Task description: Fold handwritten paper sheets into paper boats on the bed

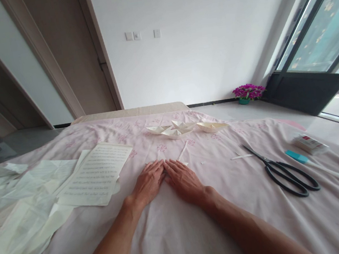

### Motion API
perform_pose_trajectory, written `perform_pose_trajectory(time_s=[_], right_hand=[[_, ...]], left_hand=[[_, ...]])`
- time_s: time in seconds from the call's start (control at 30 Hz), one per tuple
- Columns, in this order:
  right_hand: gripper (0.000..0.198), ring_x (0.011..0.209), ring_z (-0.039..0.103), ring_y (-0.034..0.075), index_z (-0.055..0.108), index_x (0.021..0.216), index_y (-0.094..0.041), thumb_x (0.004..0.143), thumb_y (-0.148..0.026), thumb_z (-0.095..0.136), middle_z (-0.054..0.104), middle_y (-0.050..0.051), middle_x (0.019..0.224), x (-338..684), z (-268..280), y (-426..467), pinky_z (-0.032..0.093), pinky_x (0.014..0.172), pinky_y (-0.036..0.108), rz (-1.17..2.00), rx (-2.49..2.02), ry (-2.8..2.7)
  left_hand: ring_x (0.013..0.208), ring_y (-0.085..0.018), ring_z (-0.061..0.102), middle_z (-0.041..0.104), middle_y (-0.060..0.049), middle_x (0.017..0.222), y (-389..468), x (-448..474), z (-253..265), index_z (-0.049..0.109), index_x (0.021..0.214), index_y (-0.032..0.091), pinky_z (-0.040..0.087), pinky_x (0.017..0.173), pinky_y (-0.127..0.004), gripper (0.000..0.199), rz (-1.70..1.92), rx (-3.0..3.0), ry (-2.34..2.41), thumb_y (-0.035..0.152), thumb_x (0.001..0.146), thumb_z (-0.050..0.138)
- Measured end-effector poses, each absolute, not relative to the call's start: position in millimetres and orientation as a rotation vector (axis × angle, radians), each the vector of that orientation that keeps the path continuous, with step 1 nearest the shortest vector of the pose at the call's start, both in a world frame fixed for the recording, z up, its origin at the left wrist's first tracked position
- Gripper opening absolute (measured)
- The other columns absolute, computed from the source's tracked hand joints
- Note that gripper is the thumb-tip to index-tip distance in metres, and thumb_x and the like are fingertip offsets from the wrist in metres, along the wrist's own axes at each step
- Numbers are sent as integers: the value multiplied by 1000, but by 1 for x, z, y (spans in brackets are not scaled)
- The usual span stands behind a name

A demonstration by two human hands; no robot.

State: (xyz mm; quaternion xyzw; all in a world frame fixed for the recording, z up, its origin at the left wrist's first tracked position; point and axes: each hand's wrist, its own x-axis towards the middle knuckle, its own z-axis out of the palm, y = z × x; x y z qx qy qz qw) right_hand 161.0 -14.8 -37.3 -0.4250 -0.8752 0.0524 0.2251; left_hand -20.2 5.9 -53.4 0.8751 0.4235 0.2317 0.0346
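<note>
A pink cloth (173,244) spreads before a white wall (194,56); on it the left hand (149,183) and right hand (183,179) lie flat, fingers straight, tips meeting, a paper strip (183,150) just beyond, paper boats (177,132) farther off, written sheets (94,175) leftward, scissors (266,160) rightward

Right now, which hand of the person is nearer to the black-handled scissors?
The right hand. It lies to the left of the black-handled scissors, with a gap between; the left hand lies on its far side, farther from them.
</note>
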Motion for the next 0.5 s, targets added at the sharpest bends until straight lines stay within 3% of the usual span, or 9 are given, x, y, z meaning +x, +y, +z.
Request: perform_pose_trajectory(time_s=[0.2,0.5], right_hand=[[57,137,29,26,34,143,-12,93,-36,44,34,13,148,162,-38,-23,22,114,44,114,-1264,-2465],[55,139,24,23,34,144,-19,94,-41,38,28,7,150,173,-37,-36,13,116,42,151,-1352,-2484]], left_hand=[[134,-22,38,44,-10,143,3,-20,-57,43,137,20,27,111,-43,44,629,2734,1391,30,94,37],[135,-22,35,42,-7,145,-4,-33,-57,42,138,24,25,111,-41,47,582,2746,1457,33,92,40]])
